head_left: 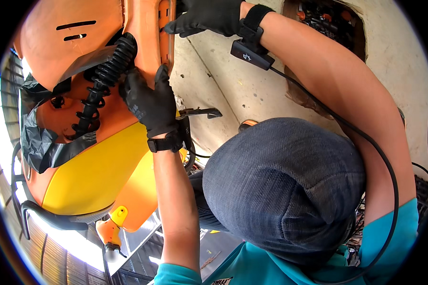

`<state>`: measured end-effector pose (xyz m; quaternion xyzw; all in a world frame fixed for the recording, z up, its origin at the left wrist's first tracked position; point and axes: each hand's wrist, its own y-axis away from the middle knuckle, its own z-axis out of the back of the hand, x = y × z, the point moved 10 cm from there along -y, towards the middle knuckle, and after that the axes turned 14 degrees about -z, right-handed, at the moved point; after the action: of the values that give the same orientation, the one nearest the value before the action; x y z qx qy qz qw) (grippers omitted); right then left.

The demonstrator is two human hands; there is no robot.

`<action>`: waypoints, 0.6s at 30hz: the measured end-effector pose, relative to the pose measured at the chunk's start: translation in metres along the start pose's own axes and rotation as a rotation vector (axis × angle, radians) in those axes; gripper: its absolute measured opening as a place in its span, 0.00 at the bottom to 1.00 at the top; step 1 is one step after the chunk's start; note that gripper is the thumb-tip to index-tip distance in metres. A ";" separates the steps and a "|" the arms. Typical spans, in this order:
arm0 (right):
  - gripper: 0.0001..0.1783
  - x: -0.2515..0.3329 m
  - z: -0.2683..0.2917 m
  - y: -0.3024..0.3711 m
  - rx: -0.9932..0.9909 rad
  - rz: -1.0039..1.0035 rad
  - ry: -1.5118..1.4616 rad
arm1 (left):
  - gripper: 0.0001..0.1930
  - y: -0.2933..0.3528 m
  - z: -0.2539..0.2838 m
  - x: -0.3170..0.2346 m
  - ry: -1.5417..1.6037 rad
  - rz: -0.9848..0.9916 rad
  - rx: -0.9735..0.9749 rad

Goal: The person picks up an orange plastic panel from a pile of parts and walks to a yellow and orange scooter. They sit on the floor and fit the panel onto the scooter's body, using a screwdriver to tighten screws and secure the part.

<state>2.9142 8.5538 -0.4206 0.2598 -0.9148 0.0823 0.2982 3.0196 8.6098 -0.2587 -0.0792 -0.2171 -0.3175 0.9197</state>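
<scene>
My left hand (pixel 153 105), in a black glove, closes round the lower end of an upright orange panel (pixel 150 47). Its thumb points up along the right side while some fingers disappear to the left. Higher up, my right hand (pixel 209 18), also gloved in black, is at the panel's slotted right edge. One digit lies across that edge; the top of the picture cuts off part of the hand. Beside my left hand a black shock absorber (pixel 104 71) with a coil spring leans diagonally. Below it curves a yellow panel (pixel 97 175). Black straps circle both wrists.
Black plastic sheeting (pixel 38 142) hangs on the left. An orange lamp-like part (pixel 110 232) projects below. A black lever (pixel 202 113) sticks out over the pale floor (pixel 223 71). Dark denim (pixel 285 190), apparently my bent knee, fills the middle. A cable (pixel 347 121) runs along my right arm.
</scene>
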 end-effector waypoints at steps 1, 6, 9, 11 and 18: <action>0.52 -0.002 0.000 -0.003 -0.010 0.008 0.001 | 0.26 0.000 0.000 0.000 -0.014 -0.009 0.001; 0.50 -0.001 0.006 -0.021 -0.108 0.232 0.125 | 0.26 -0.002 -0.002 0.000 0.041 0.026 0.014; 0.48 -0.007 0.003 -0.019 -0.058 0.202 0.052 | 0.27 0.002 -0.004 0.001 0.055 0.026 0.019; 0.48 -0.007 0.004 -0.020 -0.077 0.172 0.064 | 0.26 0.001 -0.004 0.003 0.042 0.026 0.022; 0.48 -0.002 0.007 -0.019 -0.095 0.207 0.075 | 0.25 -0.004 0.001 0.000 0.041 0.003 0.013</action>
<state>2.9220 8.5366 -0.4273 0.1462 -0.9278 0.0789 0.3341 3.0169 8.6065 -0.2578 -0.0668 -0.2002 -0.3164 0.9249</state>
